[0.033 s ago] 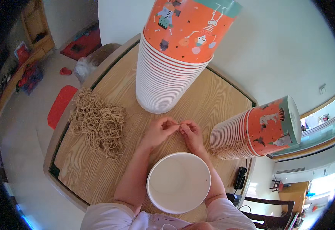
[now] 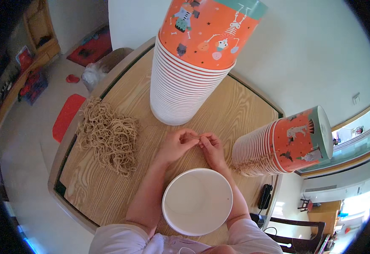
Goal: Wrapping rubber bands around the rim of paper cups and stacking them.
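Note:
Over the middle of the table, my left hand (image 2: 178,146) and my right hand (image 2: 212,149) meet at the fingertips. Both are closed in a pinch on what looks like a thin strand of brown twine (image 2: 192,137), mostly hidden by the fingers. Between my forearms stands a white paper bucket (image 2: 197,202), its open mouth facing up and its inside bare. Left of my hands lies a loose, tangled heap of brown twine (image 2: 111,137).
Beyond my hands rises a tall stack of nested paper buckets (image 2: 185,82), orange with Halloween figures. A shorter, similar stack (image 2: 257,146) stands at the right, with twine strands (image 2: 257,164) along its near side. A black device (image 2: 265,197) sits at the wooden table's (image 2: 130,80) right edge.
My fingertips have shifted very slightly against each other. Everything else stays in place.

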Demonstrator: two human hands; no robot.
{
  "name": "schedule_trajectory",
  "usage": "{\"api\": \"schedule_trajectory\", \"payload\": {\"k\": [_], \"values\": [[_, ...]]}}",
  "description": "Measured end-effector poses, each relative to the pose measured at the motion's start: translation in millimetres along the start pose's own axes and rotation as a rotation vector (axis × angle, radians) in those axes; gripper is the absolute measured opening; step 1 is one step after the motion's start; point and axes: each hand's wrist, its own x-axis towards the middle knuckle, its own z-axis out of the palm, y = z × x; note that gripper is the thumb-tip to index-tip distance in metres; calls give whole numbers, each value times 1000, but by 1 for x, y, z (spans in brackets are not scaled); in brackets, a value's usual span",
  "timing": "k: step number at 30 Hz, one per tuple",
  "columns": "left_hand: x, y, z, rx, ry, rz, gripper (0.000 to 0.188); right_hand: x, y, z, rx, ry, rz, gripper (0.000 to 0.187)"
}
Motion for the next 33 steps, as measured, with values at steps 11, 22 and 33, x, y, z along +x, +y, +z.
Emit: {"api": "schedule_trajectory", "payload": {"k": [11, 22, 33], "values": [[-4, 12, 3, 84, 24, 57, 20, 0, 7, -11, -582, -17, -48, 22], [-81, 126, -42, 180, 404, 257, 6, -118, -178, 23, -1266, -278, 36, 26], [-100, 146, -19, 585, -150, 439, 7, -81, -143, 56, -1030, -182, 51, 17]]}}
